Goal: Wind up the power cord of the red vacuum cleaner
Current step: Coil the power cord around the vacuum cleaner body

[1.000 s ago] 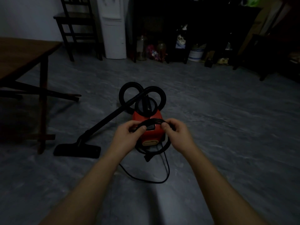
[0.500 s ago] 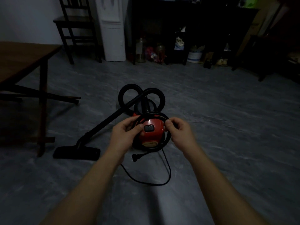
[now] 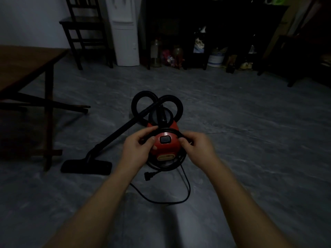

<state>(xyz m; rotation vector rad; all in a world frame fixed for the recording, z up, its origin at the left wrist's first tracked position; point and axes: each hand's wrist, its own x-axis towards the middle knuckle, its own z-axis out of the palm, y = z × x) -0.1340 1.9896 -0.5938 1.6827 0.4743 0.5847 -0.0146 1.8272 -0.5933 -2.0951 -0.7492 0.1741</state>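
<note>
The red vacuum cleaner (image 3: 165, 149) stands on the grey floor in the middle of the view, with a dark button on top. Its black power cord (image 3: 170, 164) is coiled in a ring that I hold over the body. My left hand (image 3: 137, 147) pinches the ring's left side and my right hand (image 3: 196, 146) pinches its right side. The plug (image 3: 148, 176) dangles below the coil. A loose stretch of cord loops on the floor toward me.
The black hose (image 3: 157, 104) curls in two loops behind the vacuum, and its wand runs left to the floor nozzle (image 3: 86, 166). A wooden table (image 3: 26, 68) stands at left. A dark chair (image 3: 86, 31), a white appliance (image 3: 125, 33) and dark shelving line the back.
Both hands have carried the coiled cord forward and lowered it over the vacuum's top, so the ring now frames the button. The plug hangs lower left of the coil.
</note>
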